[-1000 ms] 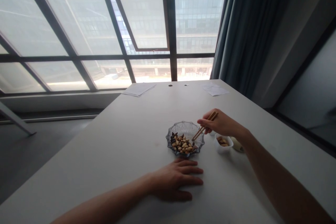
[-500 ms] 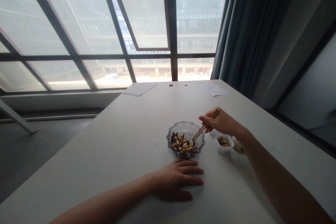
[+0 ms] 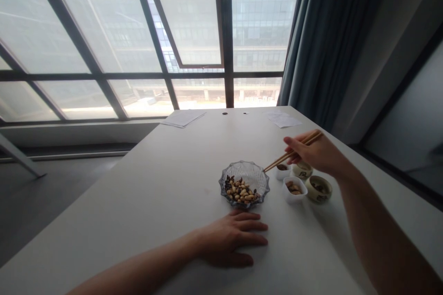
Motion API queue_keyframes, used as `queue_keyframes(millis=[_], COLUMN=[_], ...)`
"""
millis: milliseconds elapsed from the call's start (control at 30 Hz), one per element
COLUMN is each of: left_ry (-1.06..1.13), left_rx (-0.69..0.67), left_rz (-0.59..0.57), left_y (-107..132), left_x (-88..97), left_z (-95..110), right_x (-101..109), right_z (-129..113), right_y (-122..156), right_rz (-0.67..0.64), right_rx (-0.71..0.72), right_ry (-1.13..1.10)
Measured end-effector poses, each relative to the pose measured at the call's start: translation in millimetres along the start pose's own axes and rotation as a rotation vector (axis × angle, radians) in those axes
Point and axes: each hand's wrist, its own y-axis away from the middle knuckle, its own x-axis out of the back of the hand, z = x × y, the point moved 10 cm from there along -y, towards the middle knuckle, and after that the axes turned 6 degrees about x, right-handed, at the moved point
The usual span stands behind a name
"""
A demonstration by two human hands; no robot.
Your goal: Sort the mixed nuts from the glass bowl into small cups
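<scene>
Wood chopsticks [image 3: 282,161] beside scalloped glass bowl [image 3: 252,174]

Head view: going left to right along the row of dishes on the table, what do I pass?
Glass bowl of nuts → small white cup → white cup of nuts → small patterned cup → larger patterned cup

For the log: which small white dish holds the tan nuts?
The nearer, larger white dish. The smaller white dish behind it holds something dark instead.
</scene>
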Motion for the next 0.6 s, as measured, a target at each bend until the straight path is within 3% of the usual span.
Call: queue_keyframes(millis=[167, 233, 300, 433, 600], left_ry=[0.001, -0.002, -0.003, -0.007, -0.005], left_rx=[0.019, 0.026, 0.032, 0.047, 0.047], left_rz=[-0.016, -0.022, -0.028, -0.041, -0.043], left_y=[-1, -2, -3, -4, -5], left_x=[0.0, 1.0, 1.7, 1.0, 0.8], left_z=[0, 0, 1, 1, 1], right_x=[101, 125, 133, 123, 112], right_z=[-15, -11, -2, 23, 38], right_y=[39, 50, 53, 40, 23], right_rz=[0.303, 0.371, 0.372, 0.300, 0.251], right_rx=[-0.062, -0.115, -0.169, -0.263, -0.239], right_ry=[0.172, 0.202, 0.214, 0.174, 0.154])
